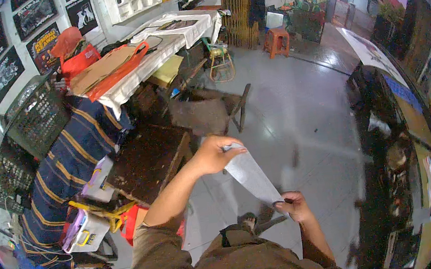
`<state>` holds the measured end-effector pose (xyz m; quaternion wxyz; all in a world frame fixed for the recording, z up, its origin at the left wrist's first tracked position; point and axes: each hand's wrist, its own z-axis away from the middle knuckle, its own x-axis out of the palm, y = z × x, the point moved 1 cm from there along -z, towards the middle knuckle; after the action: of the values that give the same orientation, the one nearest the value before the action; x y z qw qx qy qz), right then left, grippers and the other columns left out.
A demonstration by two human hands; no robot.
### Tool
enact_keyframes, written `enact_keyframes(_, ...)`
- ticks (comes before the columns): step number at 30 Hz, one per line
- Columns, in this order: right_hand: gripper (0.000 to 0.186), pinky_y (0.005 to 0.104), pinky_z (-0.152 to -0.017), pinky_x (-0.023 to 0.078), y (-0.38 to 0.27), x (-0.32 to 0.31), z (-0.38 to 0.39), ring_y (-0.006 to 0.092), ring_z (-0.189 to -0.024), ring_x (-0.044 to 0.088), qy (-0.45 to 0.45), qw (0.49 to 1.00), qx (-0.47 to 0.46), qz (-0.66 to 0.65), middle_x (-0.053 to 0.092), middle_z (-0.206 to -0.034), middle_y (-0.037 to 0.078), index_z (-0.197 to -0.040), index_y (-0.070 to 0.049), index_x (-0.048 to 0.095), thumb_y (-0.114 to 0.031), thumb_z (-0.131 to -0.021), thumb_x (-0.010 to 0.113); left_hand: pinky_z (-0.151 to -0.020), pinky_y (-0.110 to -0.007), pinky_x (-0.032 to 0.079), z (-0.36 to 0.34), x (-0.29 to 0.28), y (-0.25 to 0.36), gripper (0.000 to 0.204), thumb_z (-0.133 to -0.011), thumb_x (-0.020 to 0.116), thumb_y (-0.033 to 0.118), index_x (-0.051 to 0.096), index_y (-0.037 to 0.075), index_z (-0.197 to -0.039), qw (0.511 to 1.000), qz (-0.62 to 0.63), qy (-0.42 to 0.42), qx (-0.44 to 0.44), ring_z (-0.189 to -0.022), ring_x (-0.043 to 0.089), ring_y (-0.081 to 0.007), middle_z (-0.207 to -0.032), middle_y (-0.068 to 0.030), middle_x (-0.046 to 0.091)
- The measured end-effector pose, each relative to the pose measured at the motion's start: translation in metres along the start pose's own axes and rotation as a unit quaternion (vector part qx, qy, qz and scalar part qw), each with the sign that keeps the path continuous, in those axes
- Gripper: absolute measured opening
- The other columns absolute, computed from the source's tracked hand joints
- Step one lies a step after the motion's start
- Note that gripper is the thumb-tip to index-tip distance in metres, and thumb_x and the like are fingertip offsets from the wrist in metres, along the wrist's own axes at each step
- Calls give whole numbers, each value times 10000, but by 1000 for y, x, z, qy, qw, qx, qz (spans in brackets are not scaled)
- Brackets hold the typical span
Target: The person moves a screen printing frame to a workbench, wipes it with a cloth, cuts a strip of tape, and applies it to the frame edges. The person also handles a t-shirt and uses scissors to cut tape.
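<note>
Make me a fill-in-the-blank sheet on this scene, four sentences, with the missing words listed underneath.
1. The left hand grips the pale strip ____ away from the body than the right hand does.
2. The dark blue cloth is patterned with yellowish ____.
3. The dark plastic crate is on the person's ____ side.
4. The orange plastic seat in the background has no backrest, so it is a ____.

Missing words: farther; stripes; left; stool.

left hand [216, 155]: farther forward, thumb-and-finger pinch | right hand [297, 207]: farther back, also pinching | forearms [175, 193]: angled inward
</note>
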<state>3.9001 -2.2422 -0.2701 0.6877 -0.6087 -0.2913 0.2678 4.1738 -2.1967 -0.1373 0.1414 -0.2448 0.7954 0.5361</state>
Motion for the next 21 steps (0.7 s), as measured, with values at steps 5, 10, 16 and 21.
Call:
enact_keyframes(5,89,224,-517,373,-28,-111,-63,83,-557,488,92,993,55,-51,562,-641,-6,-690,-30,596,13,-627,643,-608,-237,433,-136,0,-43,88,-746,600,103,626,35,-795,997,45,59,-3,-655,550,-76,-701,-53,621)
enact_keyframes(10,55,239,-510,382,-37,-208,-107,97,-547,482,155,983,53,83,561,-658,22,-691,-15,581,29,-663,600,-617,-232,431,-280,42,-63,87,-735,610,94,621,18,-776,997,41,32,49,-652,550,-86,-704,-57,619)
enact_keyframes(16,64,258,-545,411,-10,-346,-209,143,-601,511,183,949,-224,122,546,-699,68,-664,-11,546,36,-686,584,-637,-228,439,-427,99,-69,82,-720,622,83,629,28,-780,997,-21,30,74,-671,576,-107,-739,-62,630)
enact_keyframes(21,78,260,-552,414,-41,-436,-304,142,-643,524,133,919,-293,229,542,-730,73,-710,-17,535,24,-685,597,-628,-231,441,-515,116,-90,79,-725,608,71,632,32,-790,989,-63,82,110,-661,578,-122,-735,-57,629)
